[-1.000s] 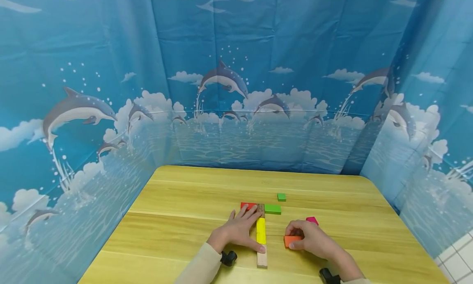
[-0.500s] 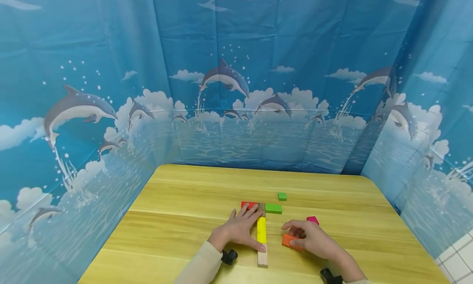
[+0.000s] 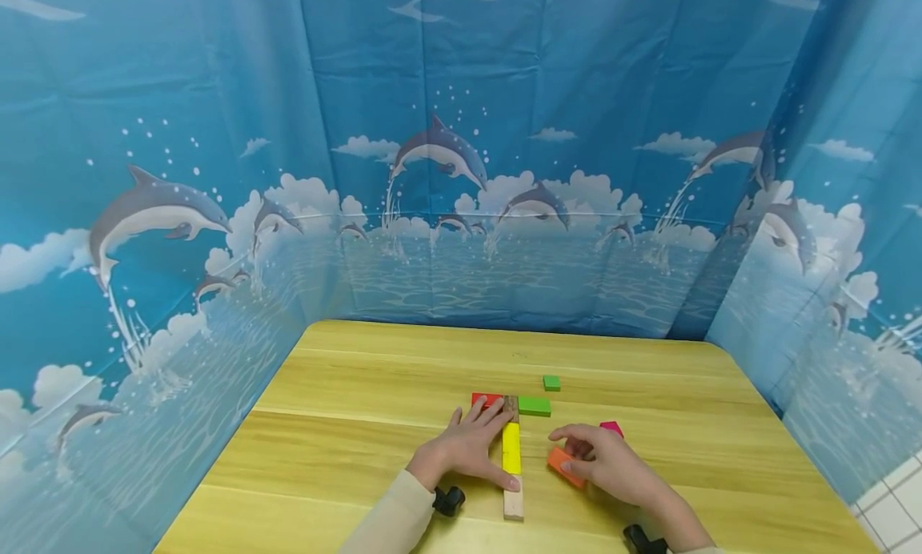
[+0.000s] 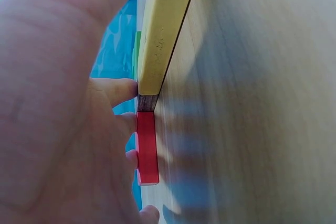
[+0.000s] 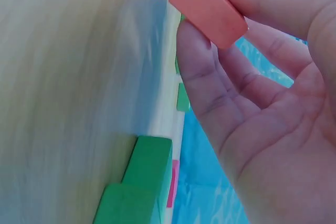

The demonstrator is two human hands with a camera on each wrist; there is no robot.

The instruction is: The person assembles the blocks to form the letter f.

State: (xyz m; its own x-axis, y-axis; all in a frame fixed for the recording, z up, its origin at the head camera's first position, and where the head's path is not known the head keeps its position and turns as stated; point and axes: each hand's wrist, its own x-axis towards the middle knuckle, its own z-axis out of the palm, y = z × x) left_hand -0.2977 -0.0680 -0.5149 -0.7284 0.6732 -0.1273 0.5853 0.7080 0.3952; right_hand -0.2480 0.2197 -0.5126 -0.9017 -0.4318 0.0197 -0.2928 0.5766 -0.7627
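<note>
My left hand (image 3: 464,451) lies spread over a T of flat wooden blocks. Its fingers touch the red block (image 3: 484,398) and the brown block (image 3: 511,408), and its thumb rests on the pale wood block (image 3: 513,504). Between those two ends runs a yellow block (image 3: 511,450); a green block (image 3: 535,407) forms the T's right arm. Right of the stem, my right hand (image 3: 611,466) pinches an orange block (image 5: 207,9) between thumb and fingers, held at a slant. In the left wrist view, the red block (image 4: 147,148) lies in line below the brown block (image 4: 147,103).
A small green block (image 3: 551,383) lies behind the T. A pink block (image 3: 611,428) sits just beyond my right hand. The right wrist view shows larger green blocks (image 5: 147,166) near that wrist, hidden in the head view. A dolphin-print curtain (image 3: 461,282) hangs behind the table (image 3: 346,378).
The orange block has turned from nearly level to a diagonal slant in my right hand and shifted slightly left. My right index finger has straightened away from it. My left hand stays put.
</note>
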